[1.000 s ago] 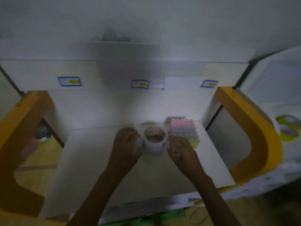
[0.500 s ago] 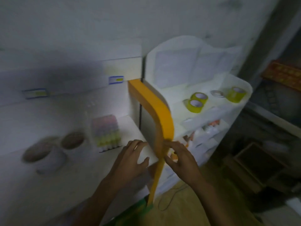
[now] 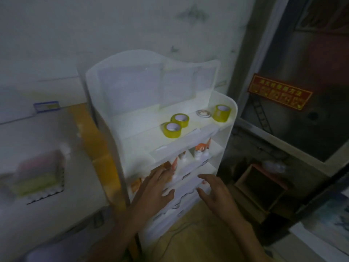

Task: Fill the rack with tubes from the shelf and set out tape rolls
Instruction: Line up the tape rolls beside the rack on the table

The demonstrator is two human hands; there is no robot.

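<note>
Dim corner, white shelf unit (image 3: 224,103): rack of tubes (image 3: 37,176) seemingly full on table's right edge, three yellow tape rolls (image 3: 171,129) left on top shelf, left hand (image 3: 154,188) and right hand (image 3: 213,193) spread, empty.

Two bare forearms enter from the bottom edge, each ending in a bare hand — the left hand (image 3: 154,188) and the right hand (image 3: 215,193). No sleeve shows on either arm as far as the lower edge; whatever the person wears above lies out of view. No watch, ring, bracelet or glove can be made out, though the light is dim and the picture soft. The fingers (image 3: 204,179) of the right hand are slender, and a pale fingernail shows at one tip — finer detail such as the other nails is too blurred to tell.
</note>
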